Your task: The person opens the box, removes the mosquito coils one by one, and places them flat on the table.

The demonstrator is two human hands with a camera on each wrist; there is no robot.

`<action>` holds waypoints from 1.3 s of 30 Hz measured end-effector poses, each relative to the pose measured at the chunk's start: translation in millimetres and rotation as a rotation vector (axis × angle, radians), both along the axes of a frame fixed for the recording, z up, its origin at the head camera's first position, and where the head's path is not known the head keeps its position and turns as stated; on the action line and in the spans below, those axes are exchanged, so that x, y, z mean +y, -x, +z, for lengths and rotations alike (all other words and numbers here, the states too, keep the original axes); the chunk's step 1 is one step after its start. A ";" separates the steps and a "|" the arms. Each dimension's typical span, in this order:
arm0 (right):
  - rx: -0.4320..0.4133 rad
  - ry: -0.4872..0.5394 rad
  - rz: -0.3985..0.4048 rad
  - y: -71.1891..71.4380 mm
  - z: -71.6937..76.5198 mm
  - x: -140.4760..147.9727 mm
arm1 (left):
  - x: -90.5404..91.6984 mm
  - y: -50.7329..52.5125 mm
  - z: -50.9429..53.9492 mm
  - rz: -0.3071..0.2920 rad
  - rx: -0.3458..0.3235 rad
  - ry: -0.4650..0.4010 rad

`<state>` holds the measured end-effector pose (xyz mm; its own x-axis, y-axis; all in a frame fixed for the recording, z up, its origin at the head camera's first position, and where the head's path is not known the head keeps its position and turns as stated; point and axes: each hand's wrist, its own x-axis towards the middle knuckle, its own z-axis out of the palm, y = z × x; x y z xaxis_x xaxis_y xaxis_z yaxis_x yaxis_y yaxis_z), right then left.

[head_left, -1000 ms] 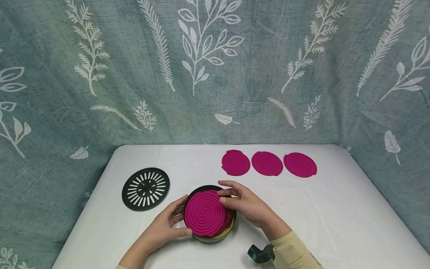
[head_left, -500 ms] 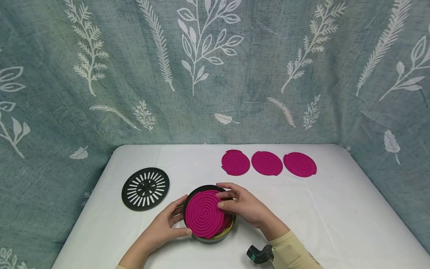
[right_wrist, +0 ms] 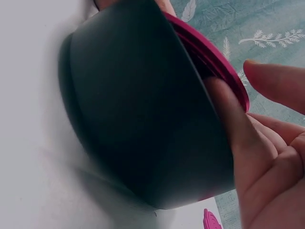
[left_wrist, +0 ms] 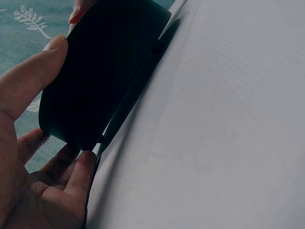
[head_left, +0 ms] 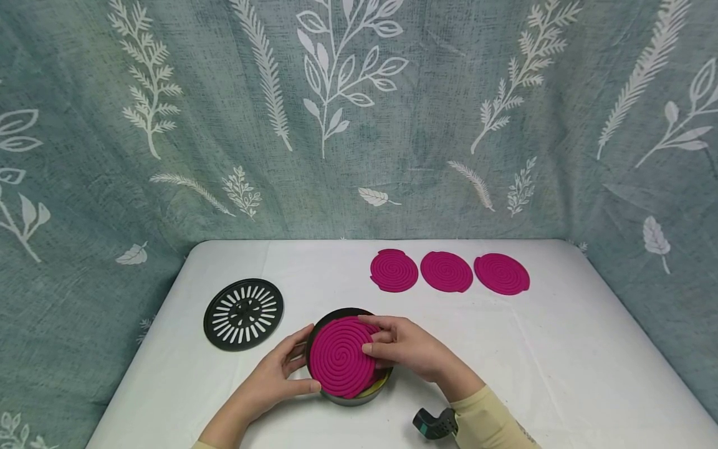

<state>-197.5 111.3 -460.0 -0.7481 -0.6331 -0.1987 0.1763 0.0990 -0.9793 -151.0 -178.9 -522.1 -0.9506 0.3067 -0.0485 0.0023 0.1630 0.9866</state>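
- The right hand [head_left: 411,349] straddles the edge of the pink coaster [head_left: 339,358], 1 finger underneath; I cannot tell whether this grip pinches.
- Pinch firmly before shifting the coaster, tilted in the mouth of the dark container [right_wrist: 133,105].
- The left hand [head_left: 276,373] grips the container's side; hold that steady.
- Avoid the 3 coasters [head_left: 446,272] beyond on the worktop [head_left: 561,362].

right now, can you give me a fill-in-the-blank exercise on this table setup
The ____ grip reaches inside the round container, at the edge of the top pink spiral disc.
Exactly ____ loose pink spiral discs lie in a row on the white table.
In the head view, the black slotted disc lies to the ____ of the container.
Missing words: right; three; left.
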 end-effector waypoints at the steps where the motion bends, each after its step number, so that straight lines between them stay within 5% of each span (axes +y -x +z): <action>1: 0.002 -0.012 -0.002 -0.4 0.1 -0.4 | 0.0 0.1 -0.1 0.000 -0.001 0.000; 39: 0.046 -0.093 -0.064 -0.5 1.5 0.8 | 0.9 0.1 2.9 0.002 -0.002 0.005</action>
<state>-197.0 112.0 -458.6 -0.7961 -0.5642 -0.2189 0.1406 0.1795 -0.9737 -151.1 -177.9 -519.2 -0.9511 0.3045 -0.0519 -0.0001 0.1678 0.9858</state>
